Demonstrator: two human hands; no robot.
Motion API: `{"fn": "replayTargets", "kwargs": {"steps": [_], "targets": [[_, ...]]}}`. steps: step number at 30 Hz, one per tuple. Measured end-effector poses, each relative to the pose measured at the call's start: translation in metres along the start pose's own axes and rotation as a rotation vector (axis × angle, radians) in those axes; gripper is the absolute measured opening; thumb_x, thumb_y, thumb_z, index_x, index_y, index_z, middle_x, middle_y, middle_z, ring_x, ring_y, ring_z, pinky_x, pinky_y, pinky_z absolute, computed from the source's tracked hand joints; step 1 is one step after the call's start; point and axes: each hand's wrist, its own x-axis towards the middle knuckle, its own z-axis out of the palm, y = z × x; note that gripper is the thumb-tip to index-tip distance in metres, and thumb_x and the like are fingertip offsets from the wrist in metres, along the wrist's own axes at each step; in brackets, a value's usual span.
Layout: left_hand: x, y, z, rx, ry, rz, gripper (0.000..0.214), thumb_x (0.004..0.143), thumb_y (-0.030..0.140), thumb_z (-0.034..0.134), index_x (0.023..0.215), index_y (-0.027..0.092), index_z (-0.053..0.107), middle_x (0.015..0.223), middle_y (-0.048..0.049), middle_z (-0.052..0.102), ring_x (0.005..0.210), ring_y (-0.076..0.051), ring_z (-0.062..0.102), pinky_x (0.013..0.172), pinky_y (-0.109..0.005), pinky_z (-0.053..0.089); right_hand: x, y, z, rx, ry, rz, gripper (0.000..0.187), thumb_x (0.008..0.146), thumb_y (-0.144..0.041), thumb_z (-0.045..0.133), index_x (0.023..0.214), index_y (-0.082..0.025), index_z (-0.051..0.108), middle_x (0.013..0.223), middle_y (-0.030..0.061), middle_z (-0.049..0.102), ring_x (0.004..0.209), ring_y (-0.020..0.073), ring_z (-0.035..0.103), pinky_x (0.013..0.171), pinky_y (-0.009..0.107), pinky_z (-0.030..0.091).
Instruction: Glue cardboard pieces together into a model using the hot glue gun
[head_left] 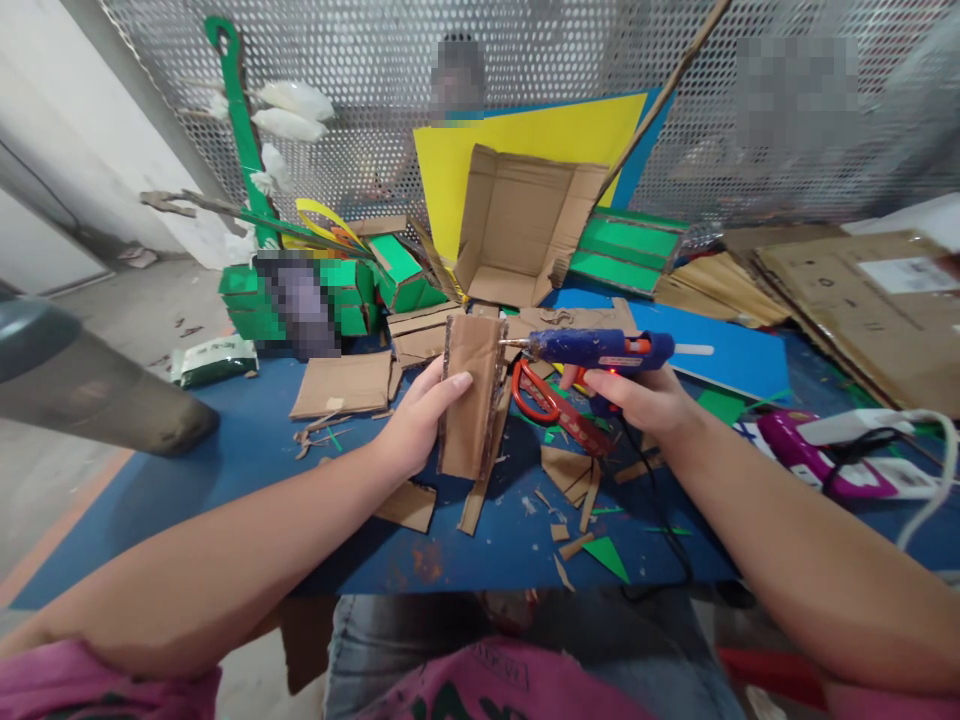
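Note:
My left hand (429,412) grips a long brown cardboard piece (472,400) by its left edge, thumb on its face. The piece is held tilted up above the blue table. In my right hand (637,395) is a blue hot glue gun (585,347), its nozzle pointing left at the upper right edge of the cardboard. A white glue stick (694,350) sticks out of the back of the gun, and a small red light glows near the grip. Beneath the gun lie scissors with red handles (534,395), partly hidden.
Cardboard scraps (570,472) and green offcuts (606,558) litter the blue table (300,540). Behind stand an open cardboard box (525,225), green-covered pieces (626,250) and a yellow sheet (442,190). A power strip (847,455) lies at right; a grey pipe (97,375) slants in at left.

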Motion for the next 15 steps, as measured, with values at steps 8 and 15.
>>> {"fn": "replayTargets", "kwargs": {"steps": [8,15], "targets": [[-0.0005,-0.0002,-0.0006,0.017,-0.014,0.0,0.06,0.09,0.057,0.083,0.137,0.022,0.074,0.107,-0.0082,0.086,0.096,-0.031,0.082,0.08,-0.036,0.065,0.0016,-0.0031,-0.0002,-0.048,0.028,-0.015,0.032,0.098,-0.055,0.076,0.093,-0.025,0.084,0.071,0.0037,0.068,0.075,0.0253,0.071,0.08,0.043,0.065],[-0.0002,-0.0014,-0.0019,0.007,0.002,-0.008,0.059,0.091,0.057,0.083,0.137,0.022,0.075,0.096,-0.0062,0.084,0.086,-0.029,0.08,0.077,-0.037,0.063,0.0013,-0.0025,-0.0006,-0.085,0.043,-0.027,0.032,0.099,-0.054,0.075,0.094,-0.024,0.084,0.076,0.0041,0.07,0.077,0.0249,0.071,0.079,0.043,0.064]]}}
